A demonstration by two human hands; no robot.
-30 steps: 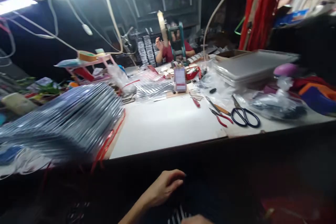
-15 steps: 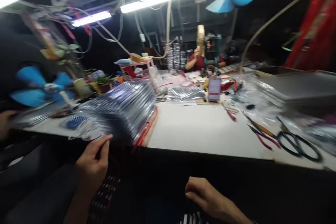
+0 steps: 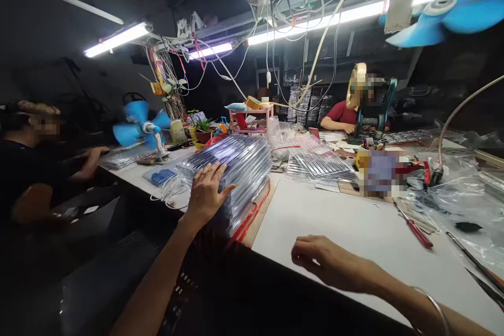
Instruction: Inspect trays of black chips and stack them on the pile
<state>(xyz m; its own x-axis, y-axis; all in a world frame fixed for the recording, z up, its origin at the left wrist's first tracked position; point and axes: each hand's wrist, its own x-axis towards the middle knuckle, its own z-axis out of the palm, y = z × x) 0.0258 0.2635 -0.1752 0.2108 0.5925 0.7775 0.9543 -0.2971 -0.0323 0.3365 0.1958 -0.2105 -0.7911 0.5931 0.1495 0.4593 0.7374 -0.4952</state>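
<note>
The left hand (image 3: 205, 193) is spread wide, palm down, on the near side of the big pile of clear plastic sleeves (image 3: 236, 168). The pile sits on the left part of the white table (image 3: 315, 210), and red strings (image 3: 252, 215) lie along its right side. The right hand (image 3: 325, 260) is half curled over the near edge of the table, and I see nothing in it. It looks as if its fingers bend down, but I cannot tell whether the tips touch the table. The left hand hides some of the pile. The pile's low near corner is too dark to make out. On the right, a red-handled tool (image 3: 418, 232) lies on the table, and a long dark tool (image 3: 478, 262) is cut off by the side of the view.
</note>
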